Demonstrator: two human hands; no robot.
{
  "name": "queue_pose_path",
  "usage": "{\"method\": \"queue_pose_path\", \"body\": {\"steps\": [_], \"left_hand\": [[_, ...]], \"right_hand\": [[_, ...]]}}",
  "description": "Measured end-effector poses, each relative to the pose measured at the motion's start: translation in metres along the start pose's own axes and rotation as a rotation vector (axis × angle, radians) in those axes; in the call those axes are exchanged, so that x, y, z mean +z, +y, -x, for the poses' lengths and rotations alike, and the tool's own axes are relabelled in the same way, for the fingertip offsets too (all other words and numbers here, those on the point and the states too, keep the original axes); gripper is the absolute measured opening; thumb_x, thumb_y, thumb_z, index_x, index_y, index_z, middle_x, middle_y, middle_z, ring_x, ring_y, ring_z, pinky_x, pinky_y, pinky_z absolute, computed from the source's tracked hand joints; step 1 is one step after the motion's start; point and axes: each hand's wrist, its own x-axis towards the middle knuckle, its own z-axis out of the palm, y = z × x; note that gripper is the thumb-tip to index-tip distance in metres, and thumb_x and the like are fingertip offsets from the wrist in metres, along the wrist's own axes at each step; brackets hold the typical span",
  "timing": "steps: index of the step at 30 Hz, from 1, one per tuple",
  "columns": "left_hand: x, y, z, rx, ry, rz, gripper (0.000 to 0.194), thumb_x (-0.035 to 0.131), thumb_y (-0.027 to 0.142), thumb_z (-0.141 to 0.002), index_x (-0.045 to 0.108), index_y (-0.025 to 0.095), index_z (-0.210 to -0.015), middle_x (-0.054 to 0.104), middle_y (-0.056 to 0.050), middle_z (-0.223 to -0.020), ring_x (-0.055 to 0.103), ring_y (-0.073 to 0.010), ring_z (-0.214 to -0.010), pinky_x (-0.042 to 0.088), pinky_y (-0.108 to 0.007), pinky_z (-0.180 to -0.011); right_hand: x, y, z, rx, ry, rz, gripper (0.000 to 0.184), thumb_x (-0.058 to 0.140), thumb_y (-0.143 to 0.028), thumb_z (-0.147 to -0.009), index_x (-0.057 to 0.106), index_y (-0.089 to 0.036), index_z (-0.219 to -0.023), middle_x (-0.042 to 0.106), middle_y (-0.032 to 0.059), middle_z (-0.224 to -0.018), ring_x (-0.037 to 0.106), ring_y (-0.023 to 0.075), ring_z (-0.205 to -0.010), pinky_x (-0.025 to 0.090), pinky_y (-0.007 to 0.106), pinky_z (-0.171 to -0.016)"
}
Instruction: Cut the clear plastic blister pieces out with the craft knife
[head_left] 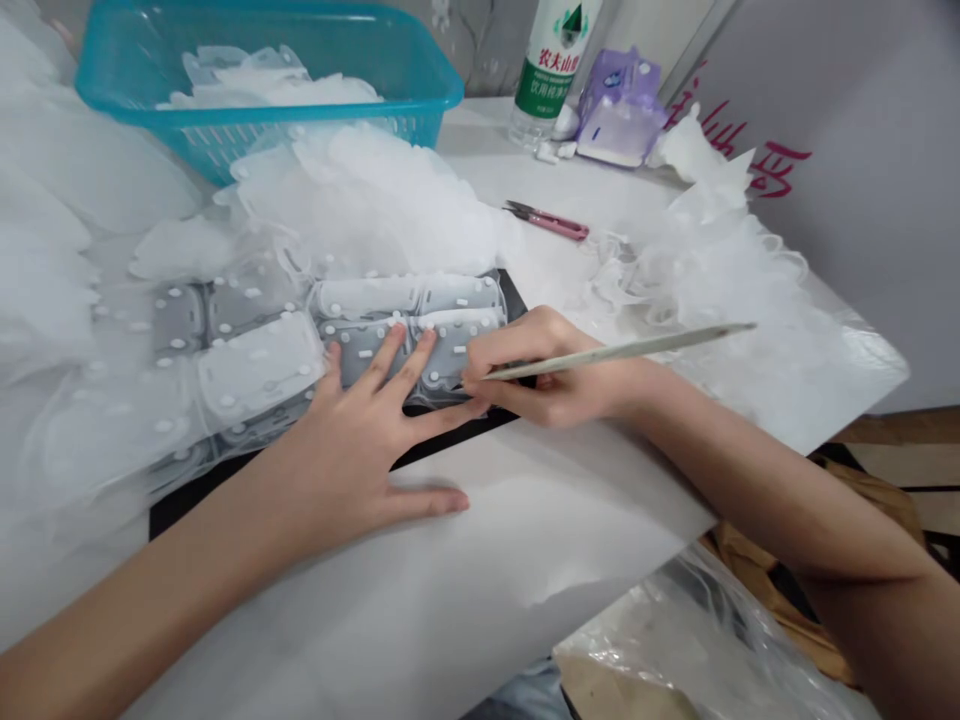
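My left hand (367, 430) lies flat with its fingers spread, pressing on a sheet of thin white fabric pieces (259, 365) laid over grey panels dotted with small white pegs. Pinched in my right hand (544, 365) is a slim, pale, pen-like tool (637, 348), its tapered end pointing up to the right. The working tip meets the lower right corner of a grey panel (450, 362), beside my left little finger, but my fingers partly hide it. A black base (435, 442) shows under the panels' front edge.
A blue basket (300, 117) with white fabric pieces stands at the back left. Pink-handled thread snips (547, 221) lie behind my right hand. Fabric scraps (720, 270) cover the right side. A water bottle (553, 70) and purple tissue pack (619, 110) stand behind.
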Motion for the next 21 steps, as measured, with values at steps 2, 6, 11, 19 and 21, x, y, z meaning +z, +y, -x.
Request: {"method": "queue_pose_path", "body": {"steps": [2,6,11,19,21], "left_hand": [[0.000,0.000,0.000,0.008,-0.003,-0.003,0.068,0.048,0.069,-0.080,0.035,0.042,-0.142,0.011,-0.016,-0.158,0.012,-0.0477,-0.141,0.018,-0.079,-0.095],[0.001,0.000,-0.001,0.013,0.011,-0.016,0.067,0.048,0.069,-0.080,0.034,0.044,-0.141,0.012,-0.016,-0.158,0.015,-0.0486,-0.140,0.020,-0.080,-0.092],[-0.001,0.004,0.002,0.057,0.075,-0.087,0.060,0.047,0.062,-0.085,0.047,0.033,-0.137,0.028,-0.016,-0.153,0.021,-0.0441,-0.140,0.019,-0.074,-0.100],[0.002,-0.002,0.007,0.144,0.090,-0.081,0.054,0.041,0.055,-0.091,0.042,0.033,-0.141,0.039,-0.006,-0.149,0.029,-0.0356,-0.140,0.025,-0.061,-0.108],[0.002,-0.003,0.008,0.144,0.077,-0.076,0.056,0.040,0.056,-0.091,0.040,0.033,-0.142,0.037,-0.008,-0.150,0.029,-0.0372,-0.139,0.026,-0.063,-0.106]], "right_hand": [[-0.008,-0.002,-0.001,0.034,-0.054,-0.019,0.021,0.049,-0.008,-0.085,0.045,-0.017,-0.067,0.048,-0.0039,-0.061,0.037,0.0052,-0.054,0.033,0.019,-0.054],[-0.017,-0.004,-0.001,0.087,-0.106,-0.053,0.020,0.051,-0.005,-0.081,0.047,-0.016,-0.065,0.045,-0.0050,-0.059,0.034,0.0045,-0.053,0.032,0.018,-0.052],[-0.010,-0.001,-0.001,0.067,-0.016,-0.120,0.019,0.053,-0.004,-0.080,0.049,-0.015,-0.066,0.045,-0.0059,-0.058,0.033,0.0037,-0.051,0.030,0.018,-0.050],[0.001,0.003,-0.001,0.103,0.078,-0.215,0.021,0.054,-0.003,-0.080,0.047,-0.015,-0.064,0.042,-0.0061,-0.056,0.034,0.0041,-0.052,0.030,0.018,-0.048],[0.001,0.002,0.000,0.086,0.091,-0.202,0.020,0.054,-0.003,-0.081,0.047,-0.014,-0.065,0.042,-0.0061,-0.056,0.035,0.0037,-0.053,0.030,0.017,-0.049]]}}
